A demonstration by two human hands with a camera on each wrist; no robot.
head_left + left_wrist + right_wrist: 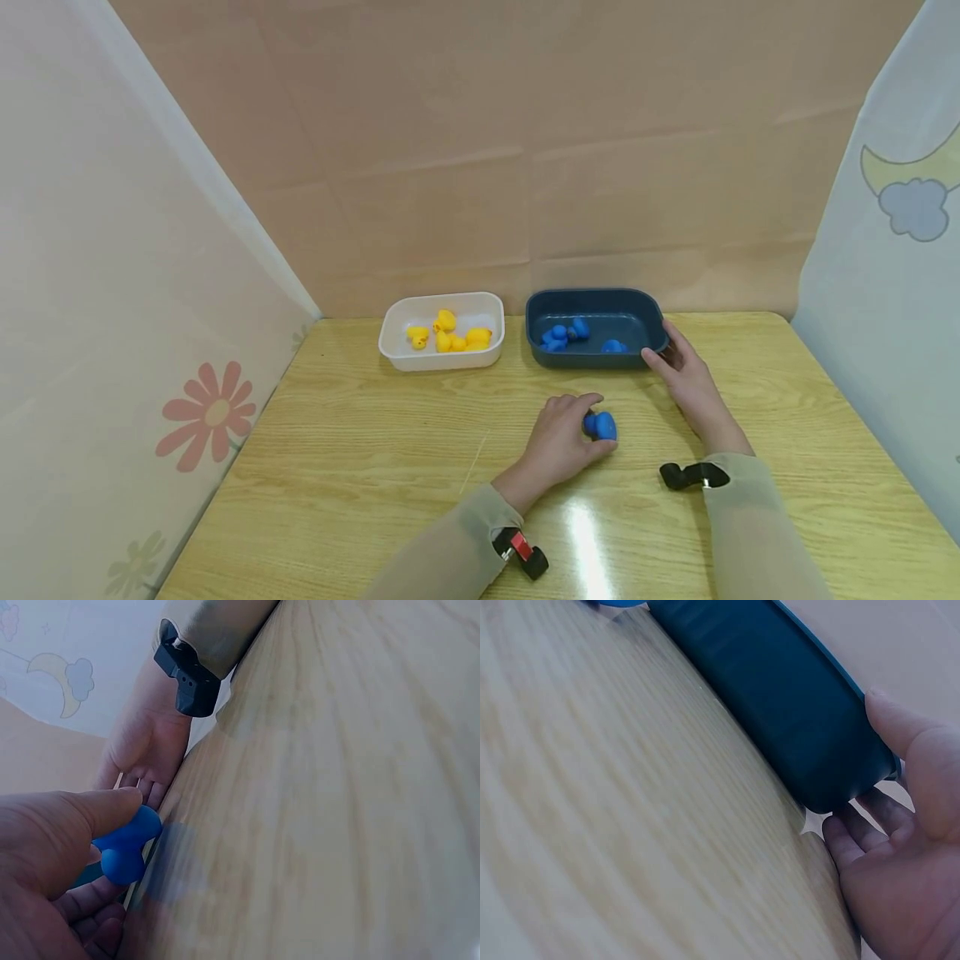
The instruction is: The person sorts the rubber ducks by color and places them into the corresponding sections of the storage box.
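On the table, in front of the dark blue tray (581, 361), a small blue toy duck (602, 426) lies between the thumb and index finger of my left hand (558, 442). The left wrist view shows the thumb against the duck (129, 844), close to the tabletop. My right hand (693, 387) grips the tray's right end, thumb at the front rim and fingers around the end wall. In the right wrist view the tray wall (780, 705) sits between thumb and fingers of the hand (907, 855). Several blue ducks (557, 337) lie inside the tray.
Left of the blue tray stands a white tray (442, 362) with several yellow ducks (477, 337) in it. The wooden table (360, 467) ends at a beige cloth behind and pale printed cloths at both sides.
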